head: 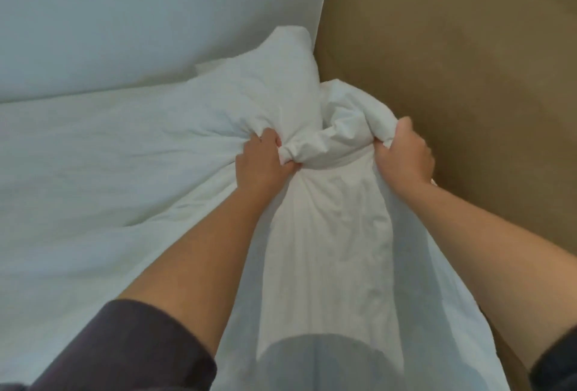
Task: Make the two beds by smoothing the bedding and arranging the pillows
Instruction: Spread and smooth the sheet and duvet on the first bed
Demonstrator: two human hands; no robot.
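White duvet (327, 234) bunched up at centre frame, and both hands are on it. The left hand (262, 163) is at nine o'clock of the bunch and the right hand (402, 153) at three o'clock, the fingers (406, 125) of each clenched tight round a fistful of cloth. The pillow (274, 72) sits at twelve o'clock, slumped at the corner of the bed (78, 156) beside the brown floor (452, 47). Early going, I'd say: the cover is creased and gathered, nothing is smoothed on this side, and the pillow isn't squared. Only one bed shows, so the second can't be judged.
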